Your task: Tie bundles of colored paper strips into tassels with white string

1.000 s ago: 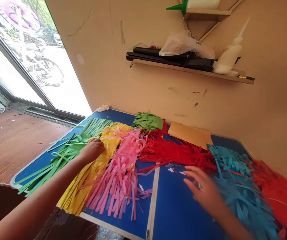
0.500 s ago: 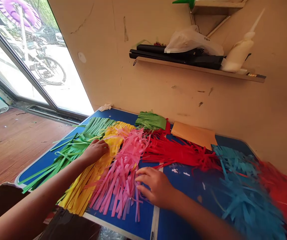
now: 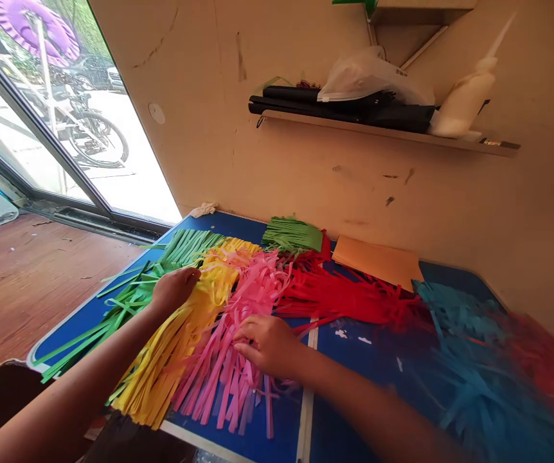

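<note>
My left hand [image 3: 175, 289] is closed at the upper left edge of a yellow paper fringe [image 3: 161, 366], its fingertips curled onto the strips. Lying to its left is a green paper fringe [image 3: 108, 321] with long loose strips. My right hand [image 3: 272, 344] rests over the middle of a pink paper fringe [image 3: 219, 386], thumb and fingers drawn close together on its strips. The pink one partly overlaps the yellow. Both hang near the front edge of the blue table [image 3: 281, 411]. What exactly sits between the fingertips is partly hidden.
Red fringe [image 3: 354, 299] lies to the right, with blue fringe [image 3: 489, 386] beyond it. A second green bundle [image 3: 291, 235] and orange sheets [image 3: 373, 257] lie along the wall. Above, a shelf [image 3: 378, 132] carries a squeeze bottle [image 3: 464, 96]. A glass door stands at the left.
My right hand has moved left onto the pink strips, its fingers drawing together. My left hand has shifted slightly left and its fingers have closed; the yellow strips beside it have moved.
</note>
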The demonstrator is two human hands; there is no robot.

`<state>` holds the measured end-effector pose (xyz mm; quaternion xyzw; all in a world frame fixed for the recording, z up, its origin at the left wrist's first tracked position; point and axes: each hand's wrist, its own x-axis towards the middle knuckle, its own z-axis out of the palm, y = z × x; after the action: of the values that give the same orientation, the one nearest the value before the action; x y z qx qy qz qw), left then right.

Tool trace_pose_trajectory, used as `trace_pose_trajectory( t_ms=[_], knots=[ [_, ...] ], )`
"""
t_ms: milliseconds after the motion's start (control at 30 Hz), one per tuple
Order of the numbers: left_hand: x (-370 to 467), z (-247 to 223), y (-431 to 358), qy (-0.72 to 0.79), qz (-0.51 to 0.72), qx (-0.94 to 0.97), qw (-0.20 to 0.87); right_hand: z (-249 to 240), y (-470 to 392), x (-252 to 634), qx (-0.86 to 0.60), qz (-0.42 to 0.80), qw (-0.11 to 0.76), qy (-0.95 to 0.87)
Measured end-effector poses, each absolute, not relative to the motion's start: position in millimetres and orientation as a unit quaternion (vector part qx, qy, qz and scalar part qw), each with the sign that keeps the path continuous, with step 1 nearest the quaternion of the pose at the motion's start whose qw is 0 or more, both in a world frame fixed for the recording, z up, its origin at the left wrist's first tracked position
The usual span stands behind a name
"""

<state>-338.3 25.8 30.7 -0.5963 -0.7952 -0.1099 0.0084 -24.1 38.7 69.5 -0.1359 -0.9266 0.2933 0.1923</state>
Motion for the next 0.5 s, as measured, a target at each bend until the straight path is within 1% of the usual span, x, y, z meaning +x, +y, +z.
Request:
trace_pose_trajectory(
  t_ms=[133,300,367,500],
  knots=[
    [-333,30,36,-0.807,-0.111,-0.581,0.016,69,33,-40,-0.080,0.273,0.169,-0.944],
    [-320,38,15,-0.797,-0.107,-0.592,0.058,68,30,-34,-0.088,0.234,0.142,-0.958],
    [-316,39,4,-0.776,-0.100,-0.621,0.045,67,28,-29,-0.082,0.228,0.136,-0.961],
    [-308,37,-5,-0.747,-0.104,-0.657,-0.013,65,27,-29,-0.092,0.211,0.128,-0.965]
  ],
)
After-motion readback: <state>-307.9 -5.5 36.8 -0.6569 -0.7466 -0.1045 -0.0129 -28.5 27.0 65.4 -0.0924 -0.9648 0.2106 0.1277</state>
